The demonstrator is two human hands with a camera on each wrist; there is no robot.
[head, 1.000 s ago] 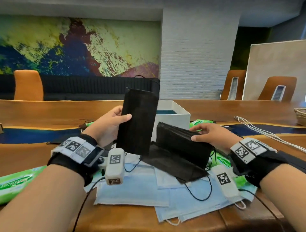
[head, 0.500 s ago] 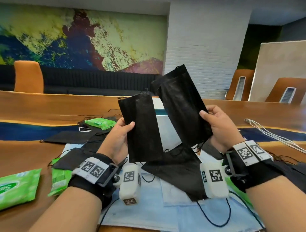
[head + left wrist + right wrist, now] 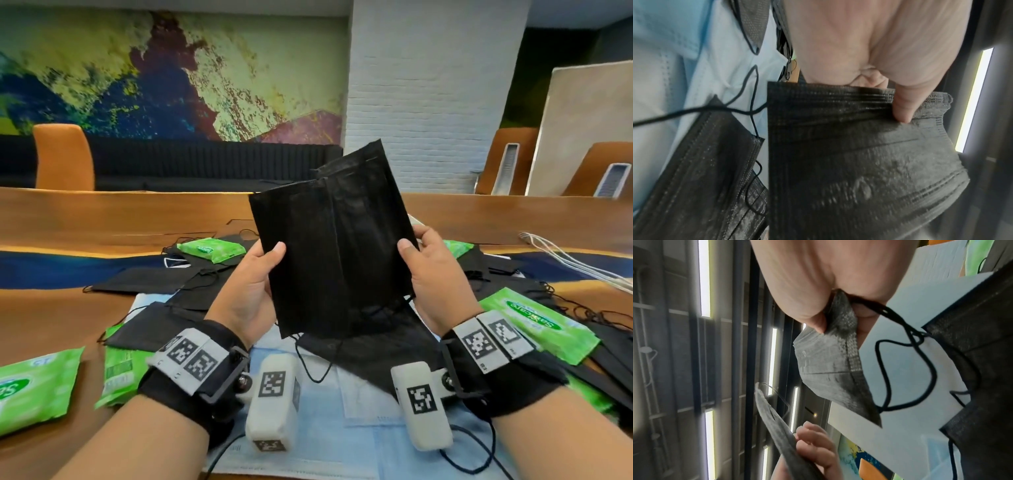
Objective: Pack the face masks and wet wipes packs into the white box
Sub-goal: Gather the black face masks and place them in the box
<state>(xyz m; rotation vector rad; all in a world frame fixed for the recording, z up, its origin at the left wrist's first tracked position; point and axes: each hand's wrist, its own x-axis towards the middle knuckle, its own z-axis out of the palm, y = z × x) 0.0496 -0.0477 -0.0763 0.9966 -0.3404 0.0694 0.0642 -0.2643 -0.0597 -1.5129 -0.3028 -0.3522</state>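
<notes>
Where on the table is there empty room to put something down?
Bare wooden table runs along the far side, behind the scattered flat black face masks, and another patch lies at far right beyond the white cords. The middle is crowded: light blue face masks and green wet wipes packs overlap there.

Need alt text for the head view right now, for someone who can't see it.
Both hands, left hand and right hand, hold black face masks upright above a wooden table strewn with blue masks, black masks and green wet wipes packs.
</notes>
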